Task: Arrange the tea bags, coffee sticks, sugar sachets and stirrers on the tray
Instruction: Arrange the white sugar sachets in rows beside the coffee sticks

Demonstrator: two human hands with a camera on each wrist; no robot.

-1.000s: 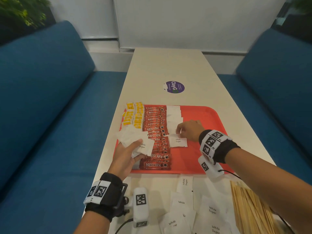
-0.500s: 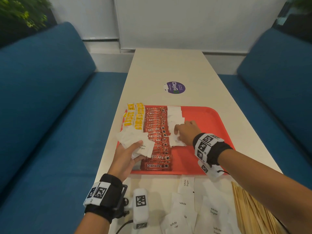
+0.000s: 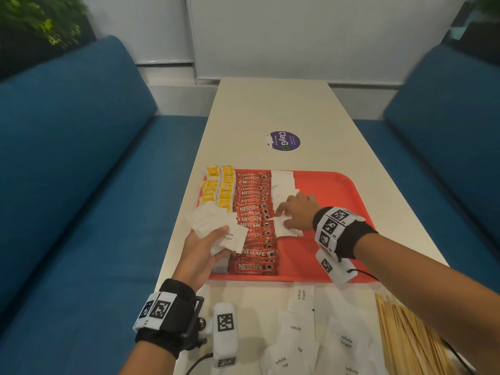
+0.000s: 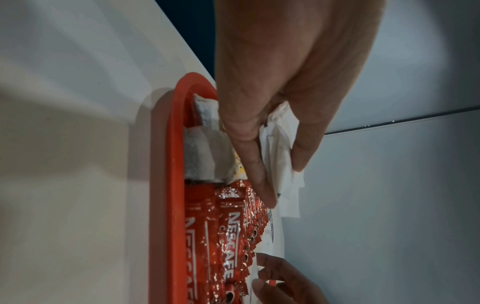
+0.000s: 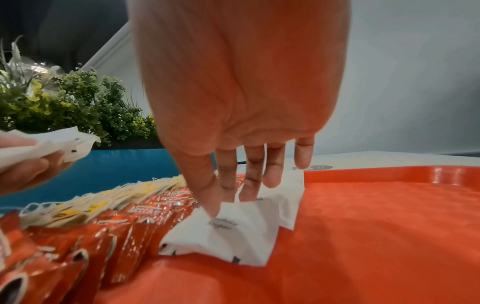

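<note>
A: The red tray (image 3: 328, 249) sits on the near part of the white table (image 3: 270, 104), and this is where I work. On it, from left to right, I see the yellow-tagged tea bags (image 3: 219, 189), then the column of Nescafe coffee sticks (image 3: 253, 220), then the column of white sugar sachets (image 3: 282, 189) that I am building.

B: And the hands?

A: My left hand (image 3: 204, 251) is over the left edge of the tray and grips a fanned bundle of sugar sachets (image 3: 216, 224) between thumb and fingers. My right hand (image 3: 299, 212) has its fingers straight, with the tips pressing on the newest sachet (image 5: 223, 232) at the near end of the column. It holds nothing; it only pushes.

B: How do you do this step well?

A: I think I should slide the sachet so that its left edge lies just beside the coffee sticks without climbing on them. In the right wrist view it lies a little skewed, so I would press lightly and turn it. Paper sachets slip easily, and a strong push may disturb the ones behind.

B: What is left?

A: Many loose sachets (image 3: 297, 331) lie on the table in front of the tray, and the wooden stirrers (image 3: 405, 339) wait at the near right, not yet on the tray. The right half of the tray is bare, so I judge there is room for them.
</note>
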